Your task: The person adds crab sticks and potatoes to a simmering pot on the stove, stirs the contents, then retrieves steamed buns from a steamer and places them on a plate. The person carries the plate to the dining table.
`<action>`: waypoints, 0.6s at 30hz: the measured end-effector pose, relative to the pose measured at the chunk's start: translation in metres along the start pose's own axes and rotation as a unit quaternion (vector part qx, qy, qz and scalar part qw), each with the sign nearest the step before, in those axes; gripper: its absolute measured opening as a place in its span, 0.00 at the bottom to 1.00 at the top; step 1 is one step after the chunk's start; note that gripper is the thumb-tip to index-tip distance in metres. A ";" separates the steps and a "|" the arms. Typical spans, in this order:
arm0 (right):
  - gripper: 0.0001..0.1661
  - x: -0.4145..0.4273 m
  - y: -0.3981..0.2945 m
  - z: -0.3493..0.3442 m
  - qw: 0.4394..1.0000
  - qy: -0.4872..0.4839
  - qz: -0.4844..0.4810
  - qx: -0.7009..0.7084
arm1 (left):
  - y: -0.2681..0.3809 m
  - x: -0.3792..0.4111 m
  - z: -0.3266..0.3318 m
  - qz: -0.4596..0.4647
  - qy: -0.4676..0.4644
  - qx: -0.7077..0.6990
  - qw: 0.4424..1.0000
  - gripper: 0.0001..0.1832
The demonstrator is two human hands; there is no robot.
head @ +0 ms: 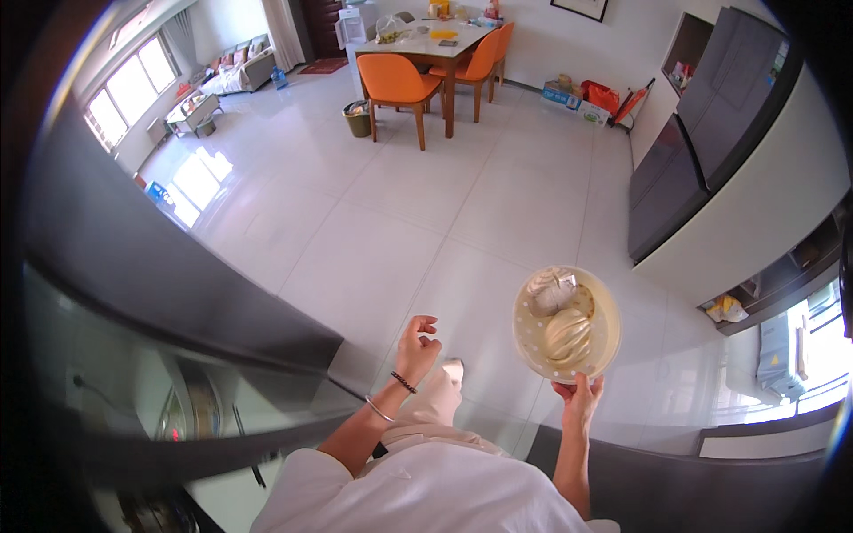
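My right hand point(578, 402) grips the near rim of a round, pale yellow plate point(525, 336) with white dots and holds it out over the floor. Two pale, folded pieces of food that look like steamed buns lie on it: one bun point(568, 338) nearer my hand, the other bun point(552, 291) by the far rim. A brownish patch shows beside them. My left hand point(418, 346) is in the air left of the plate, its fingers loosely curled and apart, holding nothing. A dark beaded bracelet and a silver bangle are on that wrist.
Ahead across the tiled floor point(426, 220) stand a dining table point(426, 48) with orange chairs point(400, 78) and a green waste bin point(358, 123). A dark refrigerator point(693, 146) is at the right, boxes point(563, 94) by the far wall. A dark door frame point(200, 280) edges the left.
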State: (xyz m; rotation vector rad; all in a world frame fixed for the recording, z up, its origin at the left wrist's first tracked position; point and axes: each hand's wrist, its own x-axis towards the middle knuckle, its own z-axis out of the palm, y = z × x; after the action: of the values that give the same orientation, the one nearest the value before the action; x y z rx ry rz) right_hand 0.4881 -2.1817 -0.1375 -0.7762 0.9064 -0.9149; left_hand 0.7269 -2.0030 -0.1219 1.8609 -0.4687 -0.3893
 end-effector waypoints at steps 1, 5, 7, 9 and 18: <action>0.22 0.018 -0.002 0.004 1.000 0.000 0.008 -0.002 | 0.000 0.016 0.008 0.004 -0.002 0.003 1.000 0.20; 0.21 0.101 -0.063 0.102 0.999 0.019 -0.030 -0.007 | 0.054 0.171 0.022 0.057 -0.044 -0.064 0.995 0.19; 0.21 0.144 -0.071 0.117 0.999 0.021 -0.025 -0.011 | 0.057 0.212 0.040 0.061 -0.049 -0.060 0.995 0.17; 0.21 0.194 -0.080 0.128 1.000 0.018 -0.013 -0.016 | 0.063 0.250 0.063 0.055 -0.069 -0.028 0.996 0.16; 0.24 0.465 -0.120 0.267 0.999 -0.042 -0.008 -0.026 | 0.147 0.524 0.160 0.119 -0.127 -0.017 0.985 0.16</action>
State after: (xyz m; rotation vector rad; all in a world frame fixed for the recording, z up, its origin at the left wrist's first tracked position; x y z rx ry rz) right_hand 0.8362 -2.6015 -0.0681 -0.8611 0.8531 -0.8700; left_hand 1.0847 -2.4376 -0.0548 1.7056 -0.8439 -0.4699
